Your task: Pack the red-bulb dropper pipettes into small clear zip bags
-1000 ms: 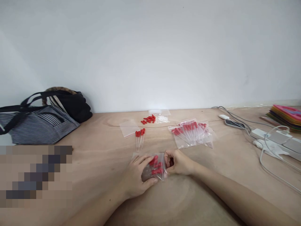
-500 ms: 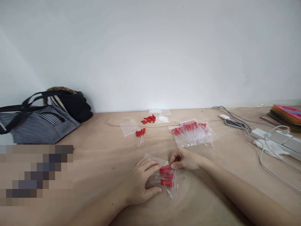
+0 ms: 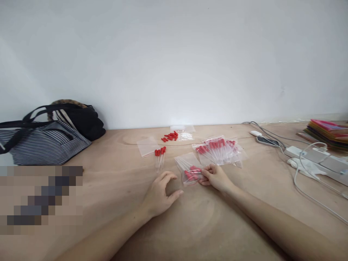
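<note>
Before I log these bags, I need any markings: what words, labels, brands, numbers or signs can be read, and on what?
No text can be read.
Bag in the right hand: no lettering shows.
Bag pile: none readable.
Power strip and coloured stack: any print is too small or blurred.

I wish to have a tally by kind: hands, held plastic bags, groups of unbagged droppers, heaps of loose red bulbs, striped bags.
Hands: 2 (left hand, right hand)
Held plastic bag: 1
Group of unbagged droppers: 1
Heap of loose red bulbs: 1
Striped bag: 1
Total: 6
</note>
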Action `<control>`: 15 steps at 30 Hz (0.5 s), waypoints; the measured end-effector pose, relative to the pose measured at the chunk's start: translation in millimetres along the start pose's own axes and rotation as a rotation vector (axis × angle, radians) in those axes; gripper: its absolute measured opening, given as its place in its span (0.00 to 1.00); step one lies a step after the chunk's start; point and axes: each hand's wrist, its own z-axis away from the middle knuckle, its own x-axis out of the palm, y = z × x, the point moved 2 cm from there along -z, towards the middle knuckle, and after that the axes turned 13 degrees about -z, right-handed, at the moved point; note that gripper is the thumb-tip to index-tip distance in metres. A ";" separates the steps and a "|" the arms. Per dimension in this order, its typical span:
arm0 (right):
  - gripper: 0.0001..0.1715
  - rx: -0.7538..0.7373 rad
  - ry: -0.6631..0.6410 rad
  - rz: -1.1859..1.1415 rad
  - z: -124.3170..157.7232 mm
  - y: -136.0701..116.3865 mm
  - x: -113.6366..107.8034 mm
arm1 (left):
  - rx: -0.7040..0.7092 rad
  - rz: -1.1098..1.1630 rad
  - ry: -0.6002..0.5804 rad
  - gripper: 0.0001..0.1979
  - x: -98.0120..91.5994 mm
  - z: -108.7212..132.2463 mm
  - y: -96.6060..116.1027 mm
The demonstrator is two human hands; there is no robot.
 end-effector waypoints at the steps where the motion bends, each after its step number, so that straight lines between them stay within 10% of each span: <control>1: 0.10 -0.009 -0.032 0.021 -0.7 1.3 5.0 | -0.027 -0.009 0.014 0.14 1.8 -3.4 0.4; 7: 0.32 -0.441 -0.197 0.583 -1.5 -10.3 2.7 | -0.055 -0.086 0.075 0.10 9.4 -14.4 3.4; 15: 0.18 -0.850 -0.239 0.917 5.4 -15.2 14.3 | 0.021 -0.155 0.092 0.03 12.3 -16.9 4.6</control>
